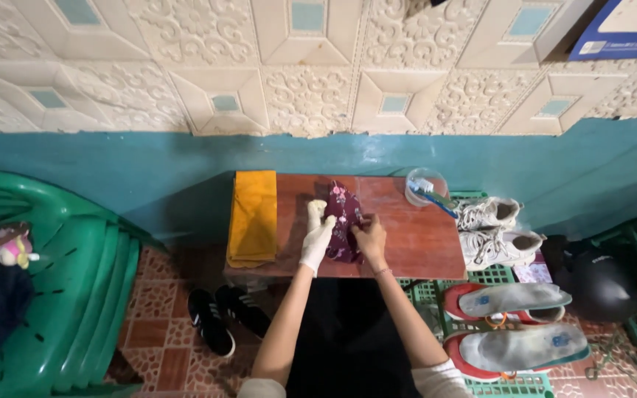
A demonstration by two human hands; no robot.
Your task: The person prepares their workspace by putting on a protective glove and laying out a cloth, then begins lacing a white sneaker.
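Note:
A small maroon cloth (344,221) with a pale flower print lies on a low reddish-brown table (422,243). My left hand (317,236), in a white glove, rests on the cloth's left edge with the fingers curled against it. My right hand (370,237) is bare and pinches the cloth's right edge near its lower part. A thin band circles that wrist. Both forearms reach up from the bottom of the view.
A folded yellow cloth (253,217) hangs over the table's left end. A clear cup with a toothbrush (427,188) stands at the right rear corner. White sneakers (497,228), insoles (514,298) on green crates, black shoes (223,313), green stacked chairs (75,287), a dark helmet (604,284).

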